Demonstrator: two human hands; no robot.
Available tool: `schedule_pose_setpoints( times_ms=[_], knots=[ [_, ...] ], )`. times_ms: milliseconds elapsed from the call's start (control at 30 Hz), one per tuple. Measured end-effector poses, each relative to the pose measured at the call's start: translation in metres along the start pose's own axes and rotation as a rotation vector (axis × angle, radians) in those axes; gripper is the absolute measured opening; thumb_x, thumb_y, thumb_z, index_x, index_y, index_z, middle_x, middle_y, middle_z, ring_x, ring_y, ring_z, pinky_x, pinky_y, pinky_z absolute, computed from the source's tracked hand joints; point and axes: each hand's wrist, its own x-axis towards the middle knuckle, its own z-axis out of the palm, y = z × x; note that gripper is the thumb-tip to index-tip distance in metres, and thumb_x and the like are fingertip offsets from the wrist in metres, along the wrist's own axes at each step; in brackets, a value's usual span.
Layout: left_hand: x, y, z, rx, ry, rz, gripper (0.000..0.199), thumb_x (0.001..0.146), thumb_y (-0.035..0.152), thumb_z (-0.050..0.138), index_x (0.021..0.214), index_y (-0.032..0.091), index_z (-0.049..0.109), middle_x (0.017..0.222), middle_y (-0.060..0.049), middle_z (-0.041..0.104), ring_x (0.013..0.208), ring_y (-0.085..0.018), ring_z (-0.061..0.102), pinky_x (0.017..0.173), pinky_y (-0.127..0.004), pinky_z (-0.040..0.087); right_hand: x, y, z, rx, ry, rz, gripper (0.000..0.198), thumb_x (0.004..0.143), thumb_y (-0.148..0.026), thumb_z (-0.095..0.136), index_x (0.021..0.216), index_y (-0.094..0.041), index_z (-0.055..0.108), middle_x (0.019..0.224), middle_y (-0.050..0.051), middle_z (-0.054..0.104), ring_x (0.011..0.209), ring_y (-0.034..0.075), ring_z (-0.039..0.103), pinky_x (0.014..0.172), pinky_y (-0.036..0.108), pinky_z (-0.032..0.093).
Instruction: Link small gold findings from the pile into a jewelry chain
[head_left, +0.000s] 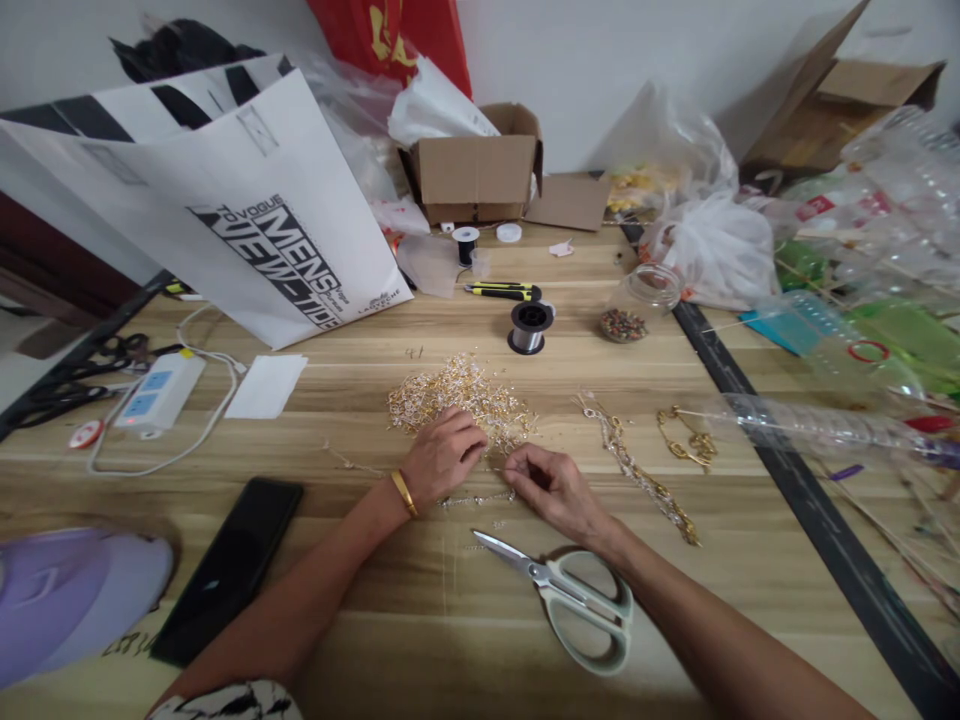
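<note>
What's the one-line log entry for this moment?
left hand: on bead pile | right hand: pinching bead strand | scissors: idle by right wrist | wire spool: beyond pile

A gold bangle (404,493) is worn just behind the left hand (444,455). A black-and-white patterned sleeve (232,702) is seen far back. The right hand (551,487) is bare.

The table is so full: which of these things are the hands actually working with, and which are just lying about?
In use:
left hand at the pile of small gold and white pieces
right hand pinching the thin beaded strand

Lying about:
scissors
phone
wire spool
utility knife
bead jar
finished chains
power strip
</note>
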Motion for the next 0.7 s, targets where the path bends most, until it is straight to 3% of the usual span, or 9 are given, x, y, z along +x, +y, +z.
schedule_pose_setpoints(
  times_ms=[367, 700],
  knots=[
    [-0.0023, 0.0059, -0.001, 0.181, -0.068, 0.08, 0.022, 0.09, 0.017, 0.043, 0.073, 0.014, 0.057, 0.084, -0.006, 0.053, 0.086, -0.018, 0.045, 0.075, -0.029, 0.04, 0.0004, 0.0006, -0.0003, 0.008, -0.011, -0.004, 0.014, 0.086, -0.024, 0.051, 0.076, -0.016, 0.054, 0.06, -0.003, 0.044, 0.055, 0.009, 0.038, 0.051, 0.021, 0.03],
    [-0.0024, 0.0033, 0.0051, -0.03, 0.018, 0.043, 0.018, 0.089, 0.018, 0.048, 0.08, 0.015, 0.064, 0.081, -0.005, 0.057, 0.085, -0.017, 0.048, 0.076, -0.029, 0.042, 0.0001, -0.0004, -0.0001, 0.033, -0.004, 0.015, 0.016, 0.086, -0.028, 0.052, 0.076, -0.016, 0.054, 0.06, -0.003, 0.043, 0.054, 0.009, 0.038, 0.051, 0.021, 0.03]
  ],
)
